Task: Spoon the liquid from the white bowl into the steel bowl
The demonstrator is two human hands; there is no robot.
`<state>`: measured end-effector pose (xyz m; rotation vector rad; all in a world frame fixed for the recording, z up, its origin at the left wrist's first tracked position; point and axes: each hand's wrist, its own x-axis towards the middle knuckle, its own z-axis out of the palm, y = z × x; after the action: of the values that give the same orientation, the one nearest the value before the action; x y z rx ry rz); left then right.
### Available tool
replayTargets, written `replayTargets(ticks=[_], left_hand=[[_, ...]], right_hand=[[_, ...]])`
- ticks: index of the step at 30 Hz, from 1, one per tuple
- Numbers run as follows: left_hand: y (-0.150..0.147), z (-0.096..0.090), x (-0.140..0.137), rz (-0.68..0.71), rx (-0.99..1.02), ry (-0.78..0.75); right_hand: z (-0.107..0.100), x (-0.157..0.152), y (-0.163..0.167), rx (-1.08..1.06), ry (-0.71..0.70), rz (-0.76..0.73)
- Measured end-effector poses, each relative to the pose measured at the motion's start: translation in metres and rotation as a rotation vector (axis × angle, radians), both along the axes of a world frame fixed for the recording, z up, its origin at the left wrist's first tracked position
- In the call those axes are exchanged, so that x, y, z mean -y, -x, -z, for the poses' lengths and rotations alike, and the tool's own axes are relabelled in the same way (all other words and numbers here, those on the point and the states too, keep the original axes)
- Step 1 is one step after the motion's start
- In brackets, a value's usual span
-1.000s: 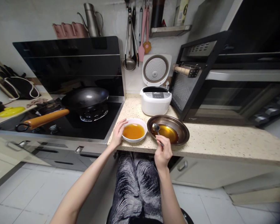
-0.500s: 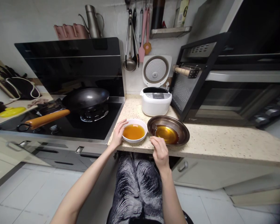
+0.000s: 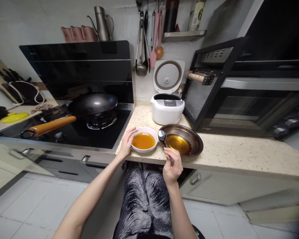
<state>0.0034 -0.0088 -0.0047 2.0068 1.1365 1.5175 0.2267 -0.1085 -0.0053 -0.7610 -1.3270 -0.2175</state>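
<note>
My left hand rests against the left side of a white bowl, fingers on its rim. Amber liquid fills much of that bowl. Between the fingers of my right hand is a metal spoon with a dark handle, its head raised over the left rim of a dark metal bowl. A pool of golden-brown liquid lies in this second bowl. The two bowls stand side by side near the counter's front edge.
Behind the bowls stands a white rice cooker, lid up. At left a black wok sits on the stove, its wooden handle pointing toward the front. An oven is at right on the speckled counter.
My right hand has shifted slightly right and down, and the spoon's head has come up from inside the dark bowl to its left rim. My left hand stays at the white bowl.
</note>
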Motion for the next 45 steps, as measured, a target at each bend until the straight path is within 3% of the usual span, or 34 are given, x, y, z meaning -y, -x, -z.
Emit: replayTargets(ticks=[7,23,32,45], left_hand=[[-0.002,-0.002,0.002,-0.003,0.015,0.006],[-0.003,-0.003,0.003,0.009,0.02,0.005],[-0.003,-0.003,0.002,0.004,0.024,0.007],[-0.002,-0.003,0.002,-0.005,0.021,0.009]], right_hand=[[0.001,-0.008,0.023,0.059,0.077,-0.155],[0.008,-0.022,0.027,0.019,0.194,-0.139],[0.014,-0.02,0.035,-0.245,0.333,-0.255],[0.014,-0.013,0.034,-0.294,0.287,-0.234]])
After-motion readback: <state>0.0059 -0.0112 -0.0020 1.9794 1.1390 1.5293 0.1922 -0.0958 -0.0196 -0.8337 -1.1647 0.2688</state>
